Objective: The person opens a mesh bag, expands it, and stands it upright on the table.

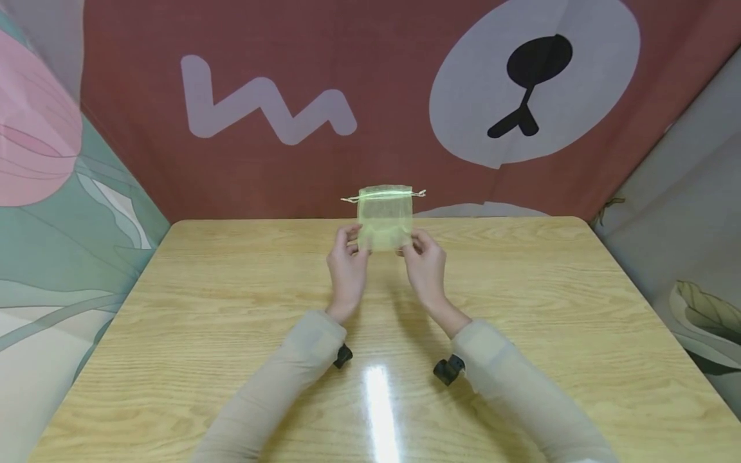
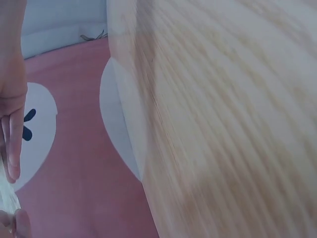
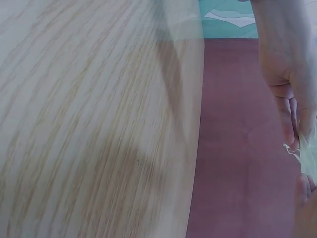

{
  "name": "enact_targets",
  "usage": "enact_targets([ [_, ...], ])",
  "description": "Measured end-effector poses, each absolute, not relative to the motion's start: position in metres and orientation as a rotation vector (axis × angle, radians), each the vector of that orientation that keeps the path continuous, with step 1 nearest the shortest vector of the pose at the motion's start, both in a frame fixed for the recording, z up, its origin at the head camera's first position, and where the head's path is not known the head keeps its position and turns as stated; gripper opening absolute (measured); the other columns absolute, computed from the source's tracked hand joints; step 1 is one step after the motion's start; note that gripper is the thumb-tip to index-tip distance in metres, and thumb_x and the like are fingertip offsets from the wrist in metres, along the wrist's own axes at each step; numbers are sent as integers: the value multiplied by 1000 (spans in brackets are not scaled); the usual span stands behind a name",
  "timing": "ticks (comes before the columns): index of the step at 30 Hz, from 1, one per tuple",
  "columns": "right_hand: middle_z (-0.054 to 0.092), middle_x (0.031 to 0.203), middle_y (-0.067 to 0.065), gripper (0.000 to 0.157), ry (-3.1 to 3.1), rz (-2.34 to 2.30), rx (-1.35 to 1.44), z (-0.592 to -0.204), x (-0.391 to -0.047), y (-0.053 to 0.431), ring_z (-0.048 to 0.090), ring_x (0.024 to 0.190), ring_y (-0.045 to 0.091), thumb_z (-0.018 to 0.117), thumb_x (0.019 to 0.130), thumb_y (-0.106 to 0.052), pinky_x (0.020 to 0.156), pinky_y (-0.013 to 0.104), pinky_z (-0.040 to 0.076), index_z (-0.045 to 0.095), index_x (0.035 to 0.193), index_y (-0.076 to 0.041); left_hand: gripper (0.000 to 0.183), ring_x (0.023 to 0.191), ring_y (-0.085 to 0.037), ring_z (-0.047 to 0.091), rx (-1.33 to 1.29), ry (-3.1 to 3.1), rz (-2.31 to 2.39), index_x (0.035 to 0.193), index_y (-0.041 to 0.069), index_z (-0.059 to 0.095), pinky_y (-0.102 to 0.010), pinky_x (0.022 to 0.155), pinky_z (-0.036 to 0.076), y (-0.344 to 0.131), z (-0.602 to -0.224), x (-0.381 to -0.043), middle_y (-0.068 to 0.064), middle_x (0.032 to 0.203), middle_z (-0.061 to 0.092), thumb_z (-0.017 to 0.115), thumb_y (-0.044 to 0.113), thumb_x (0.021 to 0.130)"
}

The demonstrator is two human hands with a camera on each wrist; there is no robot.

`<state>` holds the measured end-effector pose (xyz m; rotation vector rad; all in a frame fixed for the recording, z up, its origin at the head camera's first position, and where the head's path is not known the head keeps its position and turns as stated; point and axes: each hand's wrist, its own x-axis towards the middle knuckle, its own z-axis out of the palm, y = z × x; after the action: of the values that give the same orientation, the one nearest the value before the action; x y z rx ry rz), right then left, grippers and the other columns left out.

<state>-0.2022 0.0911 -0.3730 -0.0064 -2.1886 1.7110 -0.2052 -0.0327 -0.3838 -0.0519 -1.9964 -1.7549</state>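
A small sheer yellow-green drawstring pouch [image 1: 384,215] is held up above the table's far part, its drawstring ends sticking out on both sides near the top. At its lower left edge my left hand [image 1: 348,270] pinches the cloth between thumb and fingers. The lower right edge is pinched by my right hand [image 1: 427,267]. Through the thin fabric nothing inside can be made out. In the right wrist view part of the pouch [image 3: 309,156] shows at the right edge, between the two hands. Only a sliver of it appears in the left wrist view.
Light wood-grain table [image 1: 231,308] lies under both arms, with a bright reflection near the front. Behind its far edge hangs a red-brown cloth [image 1: 382,148] with a cartoon face. Printed fabric also hangs at left and right. Each wrist wears a small black camera.
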Motion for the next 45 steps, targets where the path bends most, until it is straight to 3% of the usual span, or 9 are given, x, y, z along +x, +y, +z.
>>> enact_targets([
  [7,68,81,24,10,-2084,1783,-20,-373,-204,90,62,60,1,59,92,-3,61,17,57,63,91,6,15,78,-33,69,-36,-1997,-1757,105,-4,61,-28,68,60,-30,-381,-203,-22,106,66,59,-1,91],
  [14,65,63,13,26,-2110,1763,-20,-375,-204,88,58,52,4,55,96,-12,53,18,54,59,74,2,16,70,-34,67,-17,-1981,-1741,96,-4,56,-38,64,60,-30,-381,-203,-22,93,64,58,12,95],
  [19,68,75,23,24,-2175,1717,7,-378,-202,87,59,57,4,52,98,-15,55,20,56,63,85,3,19,71,-36,66,-21,-1962,-1768,101,-4,46,-43,66,60,-29,-384,-204,-24,98,61,52,14,99],
  [26,70,91,25,24,-2196,1685,42,-380,-204,91,68,73,38,56,96,-13,58,22,57,57,114,2,25,89,-35,68,-39,-1966,-1791,112,-4,54,-42,76,59,-31,-384,-203,-23,114,63,62,10,92],
  [32,71,100,24,36,-2222,1644,63,-378,-204,91,69,76,35,60,92,-7,60,17,57,54,127,1,21,92,-31,68,-25,-1978,-1774,111,-1,61,-37,78,59,-32,-385,-203,-19,114,66,62,8,92],
  [40,69,107,25,39,-2220,1608,117,-378,-203,91,68,77,38,53,95,-5,67,42,60,52,134,1,23,91,-29,71,-69,-2039,-1650,112,0,66,-36,78,60,-33,-387,-202,-19,111,70,61,6,90],
  [45,71,104,23,39,-2225,1570,136,-378,-202,91,69,73,34,52,96,-6,64,39,61,52,134,-1,21,80,-29,72,-61,-2008,-1590,105,-2,69,-35,72,61,-32,-389,-205,-19,101,72,59,13,95],
])
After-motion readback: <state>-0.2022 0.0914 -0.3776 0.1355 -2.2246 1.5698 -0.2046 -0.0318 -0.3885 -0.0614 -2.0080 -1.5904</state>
